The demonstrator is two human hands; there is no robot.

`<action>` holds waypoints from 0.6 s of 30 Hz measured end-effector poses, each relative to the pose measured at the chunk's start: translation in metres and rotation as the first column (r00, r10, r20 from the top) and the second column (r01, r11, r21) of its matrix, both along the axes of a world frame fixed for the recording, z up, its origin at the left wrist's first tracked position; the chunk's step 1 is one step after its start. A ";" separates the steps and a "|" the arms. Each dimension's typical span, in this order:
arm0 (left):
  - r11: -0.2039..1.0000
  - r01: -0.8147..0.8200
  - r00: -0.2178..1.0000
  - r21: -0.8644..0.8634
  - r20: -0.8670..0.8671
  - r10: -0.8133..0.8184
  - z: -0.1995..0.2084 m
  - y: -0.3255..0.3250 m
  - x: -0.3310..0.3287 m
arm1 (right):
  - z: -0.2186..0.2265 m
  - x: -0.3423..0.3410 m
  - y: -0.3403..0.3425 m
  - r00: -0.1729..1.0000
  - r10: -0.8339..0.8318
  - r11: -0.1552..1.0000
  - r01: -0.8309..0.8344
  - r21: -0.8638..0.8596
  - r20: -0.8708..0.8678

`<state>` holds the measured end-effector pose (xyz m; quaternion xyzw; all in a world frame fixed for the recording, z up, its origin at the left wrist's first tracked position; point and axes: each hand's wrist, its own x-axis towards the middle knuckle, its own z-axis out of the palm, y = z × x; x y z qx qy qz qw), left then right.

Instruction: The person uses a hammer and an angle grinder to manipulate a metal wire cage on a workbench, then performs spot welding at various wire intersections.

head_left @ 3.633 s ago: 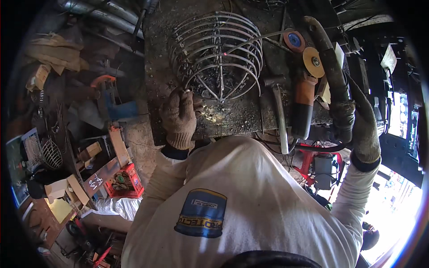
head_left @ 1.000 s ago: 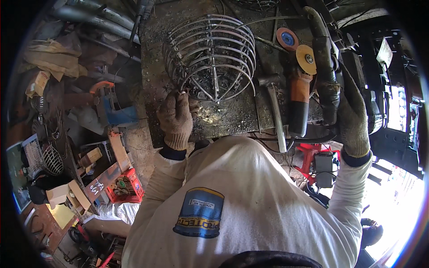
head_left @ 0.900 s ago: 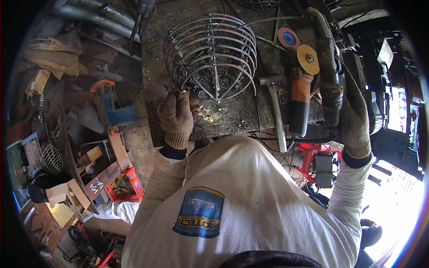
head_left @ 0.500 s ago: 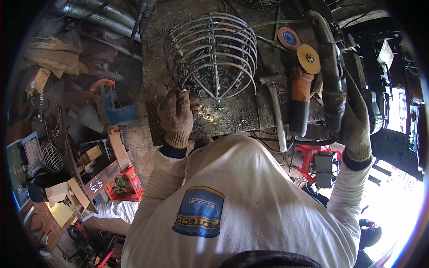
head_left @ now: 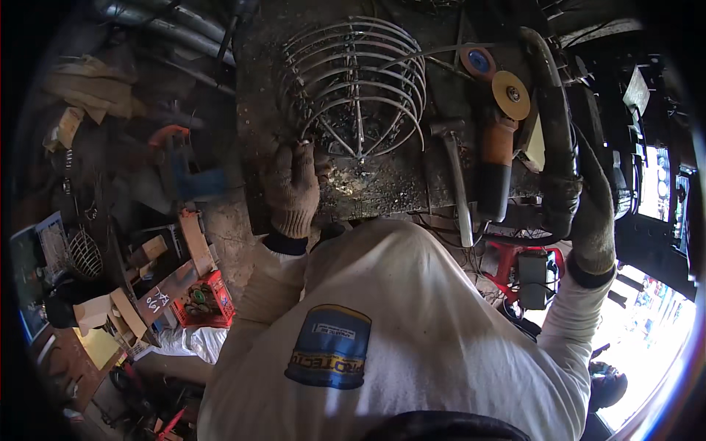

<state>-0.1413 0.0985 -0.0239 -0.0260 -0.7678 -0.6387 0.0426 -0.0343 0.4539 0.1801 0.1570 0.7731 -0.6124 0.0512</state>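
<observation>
On the bench [head_left: 401,180], wire cage [head_left: 359,110] is sitting; left hand [head_left: 293,185], fingers nearly closed, is pinching its near-left edge, seemingly to steady it. Right hand [head_left: 594,207] is gripping dark tube [head_left: 557,121], fingers partly hidden, probably to point its rod [head_left: 443,51] cageward.

Curved grey metal-rod cage [head_left: 358,110] on dark flat worktable [head_left: 390,187]; right of it, T-shaped grey metal hammer [head_left: 457,184]; further right, orange-and-black cylindrical angle grinder [head_left: 497,162].

2 hands [head_left: 293,187], 1 grinder [head_left: 497,158], 1 hammer [head_left: 457,180]
</observation>
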 end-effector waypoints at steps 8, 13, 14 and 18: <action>0.937 -0.094 0.981 -0.337 -0.189 0.031 -0.016 -0.005 -0.002 | -0.004 -0.001 -0.008 0.991 0.022 0.999 -0.019 0.028 -0.128; 1.000 -0.018 0.996 0.007 0.091 0.017 0.013 0.004 0.002 | -0.003 -0.002 -0.012 0.991 0.007 1.000 -0.010 -0.017 -0.137; 1.000 -0.018 0.996 0.007 0.091 0.017 0.011 0.004 0.002 | -0.003 -0.002 -0.012 0.991 0.001 1.000 -0.004 -0.026 -0.135; 0.993 -0.016 0.997 0.113 0.080 0.007 -0.003 0.001 0.002 | -0.004 -0.001 -0.011 0.993 0.014 0.996 -0.024 -0.087 -0.117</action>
